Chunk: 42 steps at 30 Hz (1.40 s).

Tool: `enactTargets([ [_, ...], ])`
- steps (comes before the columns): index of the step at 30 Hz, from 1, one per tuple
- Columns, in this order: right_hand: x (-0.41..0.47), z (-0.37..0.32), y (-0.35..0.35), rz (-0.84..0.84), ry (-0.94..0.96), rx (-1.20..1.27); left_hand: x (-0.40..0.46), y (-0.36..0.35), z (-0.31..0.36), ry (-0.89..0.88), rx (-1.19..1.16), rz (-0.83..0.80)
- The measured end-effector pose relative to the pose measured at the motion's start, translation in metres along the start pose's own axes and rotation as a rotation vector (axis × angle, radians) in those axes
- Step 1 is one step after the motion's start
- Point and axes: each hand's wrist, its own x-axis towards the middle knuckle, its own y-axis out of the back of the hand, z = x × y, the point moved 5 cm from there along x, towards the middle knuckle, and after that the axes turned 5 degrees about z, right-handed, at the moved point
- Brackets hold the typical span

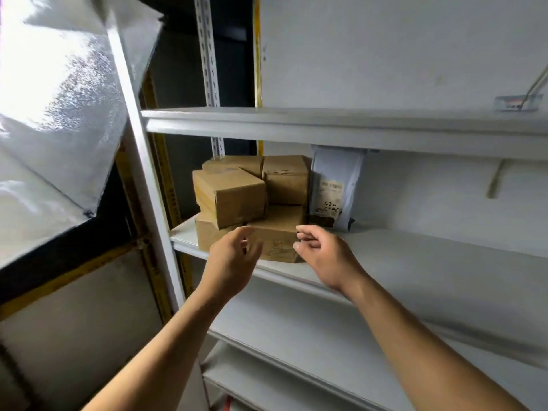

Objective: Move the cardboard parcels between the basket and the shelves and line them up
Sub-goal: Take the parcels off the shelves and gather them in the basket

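Observation:
Several brown cardboard parcels are stacked at the left end of a white metal shelf (415,256). The front bottom parcel (278,238) lies flat near the shelf's edge. Another parcel (234,194) sits on top at the left, with two more (284,176) behind. My left hand (234,256) hovers in front of the bottom parcel's left part, fingers loosely curled and holding nothing. At the same parcel's right corner is my right hand (323,253), fingers relaxed, also holding nothing. No basket is in view.
A grey-white pouch (335,188) with a label stands just right of the parcels. Another shelf (355,126) runs above, and lower shelves (326,336) sit below. A white upright post (142,161) bounds the left side. Bright plastic sheeting (59,99) hangs at the far left.

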Motion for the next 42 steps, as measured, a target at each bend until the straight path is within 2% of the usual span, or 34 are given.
enactTargets([
  [5,0.056,-0.025,-0.037,-0.069,0.042,0.031,0.031,0.039,-0.022,0.087,0.024,0.21],
  [8,0.092,-0.034,-0.053,-0.077,0.009,0.085,0.052,0.048,-0.029,0.142,0.002,0.281],
  [14,0.155,-0.036,-0.075,-0.086,-0.079,0.19,0.096,0.04,-0.032,0.223,-0.045,0.238],
  [20,0.186,-0.022,-0.095,-0.149,-0.213,0.29,0.122,0.017,-0.052,0.41,-0.223,0.171],
  [33,0.156,-0.025,-0.099,-0.104,-0.197,0.385,0.113,0.021,-0.061,0.267,-0.376,0.237],
  [42,0.106,-0.027,-0.096,-0.117,-0.125,0.568,0.063,0.024,-0.068,0.243,-0.627,0.215],
])
